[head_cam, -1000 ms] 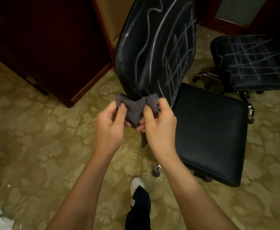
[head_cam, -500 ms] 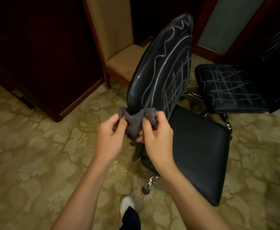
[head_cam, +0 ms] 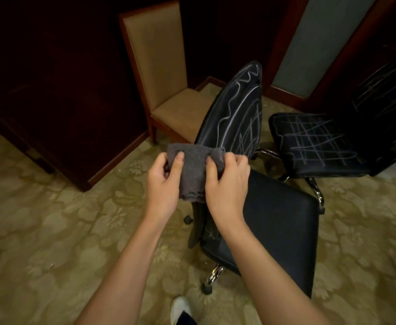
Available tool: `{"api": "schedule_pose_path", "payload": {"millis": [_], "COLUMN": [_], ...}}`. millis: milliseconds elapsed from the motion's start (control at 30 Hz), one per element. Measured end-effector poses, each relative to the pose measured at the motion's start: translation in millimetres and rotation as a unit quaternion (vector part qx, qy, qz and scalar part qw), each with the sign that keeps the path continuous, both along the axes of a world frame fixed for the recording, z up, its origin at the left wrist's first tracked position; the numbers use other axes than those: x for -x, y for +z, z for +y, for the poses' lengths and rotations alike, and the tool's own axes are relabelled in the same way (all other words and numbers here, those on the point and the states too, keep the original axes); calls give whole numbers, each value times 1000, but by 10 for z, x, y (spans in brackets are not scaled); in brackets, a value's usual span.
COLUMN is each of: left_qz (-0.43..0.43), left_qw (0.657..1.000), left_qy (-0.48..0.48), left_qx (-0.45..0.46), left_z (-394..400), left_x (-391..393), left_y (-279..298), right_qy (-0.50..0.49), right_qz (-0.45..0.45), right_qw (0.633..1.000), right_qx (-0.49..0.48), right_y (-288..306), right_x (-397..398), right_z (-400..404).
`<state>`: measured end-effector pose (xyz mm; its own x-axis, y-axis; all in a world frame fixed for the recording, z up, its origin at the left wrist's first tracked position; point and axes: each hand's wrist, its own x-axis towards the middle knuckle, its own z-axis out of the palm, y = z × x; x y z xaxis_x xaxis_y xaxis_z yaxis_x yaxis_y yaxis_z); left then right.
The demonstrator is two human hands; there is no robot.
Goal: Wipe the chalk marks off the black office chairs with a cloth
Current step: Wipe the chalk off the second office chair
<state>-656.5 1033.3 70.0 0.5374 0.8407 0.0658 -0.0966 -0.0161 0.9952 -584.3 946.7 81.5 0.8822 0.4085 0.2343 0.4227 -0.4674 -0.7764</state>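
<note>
Both hands, left [head_cam: 163, 181] and right [head_cam: 227, 184], pinch the grey cloth [head_cam: 193, 170] spread between them, just near of the chalked chair back [head_cam: 237, 116], which rises far-right, its long axis upright, the right hand nearer.

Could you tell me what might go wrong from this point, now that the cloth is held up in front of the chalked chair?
1. The near office chair stands on casters; pressing on its chalked backrest could roll or swivel it away.
2. The left hand and right hand hold the grey cloth bunched; a small contact patch may smear chalk.
3. The second office chair is heavily marked too, so the cloth may load up.
</note>
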Motion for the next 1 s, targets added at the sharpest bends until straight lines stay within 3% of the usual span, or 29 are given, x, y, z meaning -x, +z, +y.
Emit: {"api": "schedule_pose_path", "payload": {"millis": [200, 367, 467, 600, 867, 1000], "left_qz": [41, 13, 34, 11, -17, -7], "left_qw": [998, 1000, 999, 1000, 995, 996], "left_qy": [30, 8, 10, 15, 53, 53], "left_qx": [-48, -14, -27, 25, 80, 66], "left_z": [-460, -838, -1101, -1350, -888, -881], "left_x": [200, 515, 605, 641, 47, 165], "left_y": [77, 107, 60, 7, 108, 11], "right_qy": [38, 111, 141, 159, 150, 158], "right_qz": [-2, 58, 60, 20, 70, 85], "right_qw": [998, 989, 986, 986, 986, 984], "right_qx": [-48, -74, -71, -51, -21, -11], "right_y": [8, 70, 66, 86, 393, 325], "right_x": [210, 341, 428, 433, -86, 47], "right_z": [-475, -803, -1012, -1195, -557, -591]}}
